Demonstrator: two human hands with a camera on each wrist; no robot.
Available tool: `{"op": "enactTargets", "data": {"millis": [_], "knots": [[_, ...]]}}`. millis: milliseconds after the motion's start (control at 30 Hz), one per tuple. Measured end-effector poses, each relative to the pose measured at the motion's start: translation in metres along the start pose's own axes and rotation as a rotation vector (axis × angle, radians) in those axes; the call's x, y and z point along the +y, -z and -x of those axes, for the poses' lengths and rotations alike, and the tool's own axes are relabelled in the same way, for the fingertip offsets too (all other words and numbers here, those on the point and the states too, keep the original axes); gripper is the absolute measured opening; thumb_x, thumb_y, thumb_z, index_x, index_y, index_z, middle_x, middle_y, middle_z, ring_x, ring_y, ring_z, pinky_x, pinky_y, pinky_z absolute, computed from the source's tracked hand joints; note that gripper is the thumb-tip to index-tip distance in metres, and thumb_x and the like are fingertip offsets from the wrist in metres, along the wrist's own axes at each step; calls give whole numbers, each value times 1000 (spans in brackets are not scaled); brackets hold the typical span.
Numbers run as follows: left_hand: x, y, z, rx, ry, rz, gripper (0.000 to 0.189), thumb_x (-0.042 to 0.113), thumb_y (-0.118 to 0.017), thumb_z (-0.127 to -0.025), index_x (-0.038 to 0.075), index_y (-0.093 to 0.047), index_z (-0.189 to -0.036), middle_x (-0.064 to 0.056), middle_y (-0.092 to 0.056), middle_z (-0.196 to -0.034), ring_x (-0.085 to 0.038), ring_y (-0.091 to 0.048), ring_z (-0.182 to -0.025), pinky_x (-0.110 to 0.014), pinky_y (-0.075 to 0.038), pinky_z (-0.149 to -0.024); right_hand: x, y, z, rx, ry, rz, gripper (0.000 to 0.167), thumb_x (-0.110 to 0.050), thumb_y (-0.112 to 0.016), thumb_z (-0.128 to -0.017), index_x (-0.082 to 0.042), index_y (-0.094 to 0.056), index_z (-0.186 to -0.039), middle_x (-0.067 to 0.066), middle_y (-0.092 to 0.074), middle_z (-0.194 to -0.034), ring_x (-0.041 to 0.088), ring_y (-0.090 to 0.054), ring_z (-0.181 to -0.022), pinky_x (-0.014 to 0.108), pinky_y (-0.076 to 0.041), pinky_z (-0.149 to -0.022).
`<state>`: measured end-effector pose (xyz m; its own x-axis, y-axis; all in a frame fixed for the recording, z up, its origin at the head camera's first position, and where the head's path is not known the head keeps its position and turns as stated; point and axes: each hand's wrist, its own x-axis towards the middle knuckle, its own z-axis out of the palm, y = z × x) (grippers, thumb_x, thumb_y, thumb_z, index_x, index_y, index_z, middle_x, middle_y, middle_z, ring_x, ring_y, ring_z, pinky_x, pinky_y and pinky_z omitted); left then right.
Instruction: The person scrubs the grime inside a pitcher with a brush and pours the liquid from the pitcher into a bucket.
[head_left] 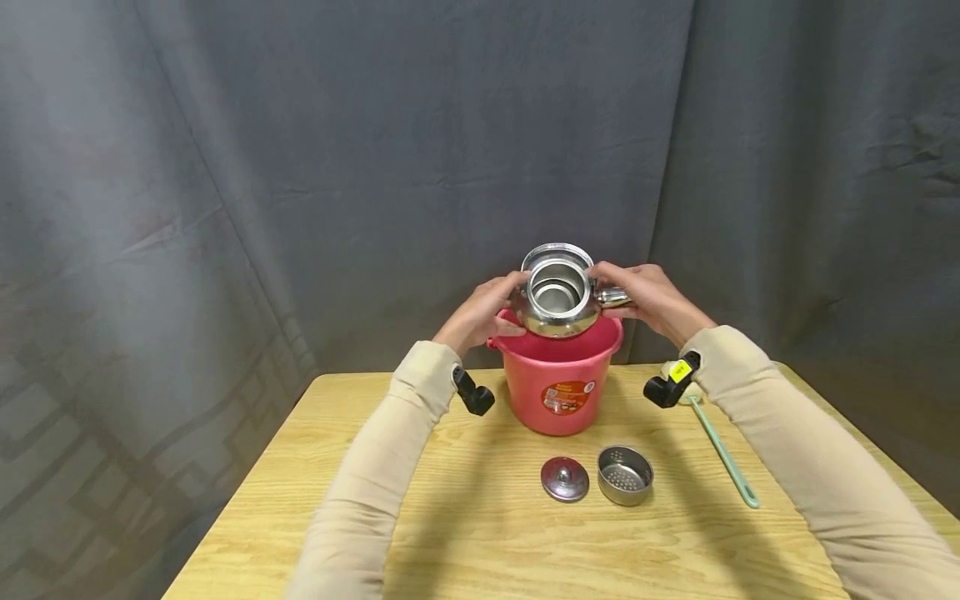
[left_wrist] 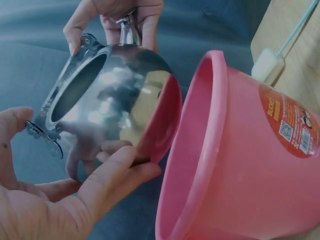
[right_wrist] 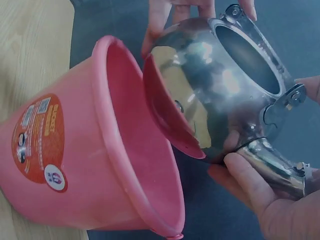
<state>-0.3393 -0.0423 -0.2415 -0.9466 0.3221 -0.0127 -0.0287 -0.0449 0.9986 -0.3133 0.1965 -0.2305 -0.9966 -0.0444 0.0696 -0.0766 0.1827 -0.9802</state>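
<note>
A shiny steel teapot [head_left: 558,327] is held up over the mouth of a pink bucket [head_left: 521,383]. Its lidless opening faces me, and the bail handle [left_wrist: 57,90] is folded down along the rim. My left hand [head_left: 483,312] grips the side away from the spout, thumb and fingers spread around the body. On the other side my right hand [head_left: 651,300] holds the pot by the spout [right_wrist: 265,165], fingers around its base. In both wrist views the teapot's bottom is turned towards the bucket, whose pink shows reflected in the steel.
On the wooden table [head_left: 480,533], in front of the bucket, lie a round metal lid [head_left: 565,479] and a perforated strainer basket [head_left: 626,482]. A brush with a pale green handle [head_left: 723,454] lies right of them. A grey curtain [head_left: 420,183] hangs behind the table.
</note>
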Motion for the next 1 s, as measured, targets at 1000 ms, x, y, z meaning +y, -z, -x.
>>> {"op": "enactTargets", "data": {"millis": [1000], "knots": [[-24,8,-5,14,-72,55,69,11,-59,-89,14,-31,-151,-14,-49,-116,-26,-58,-86,-45,-50,-90,19,-1,-4,-98,57,36,79,-36,-73,-87,8,-38,-143,16,-53,-126,7,-65,-89,41,-45,-97]]}}
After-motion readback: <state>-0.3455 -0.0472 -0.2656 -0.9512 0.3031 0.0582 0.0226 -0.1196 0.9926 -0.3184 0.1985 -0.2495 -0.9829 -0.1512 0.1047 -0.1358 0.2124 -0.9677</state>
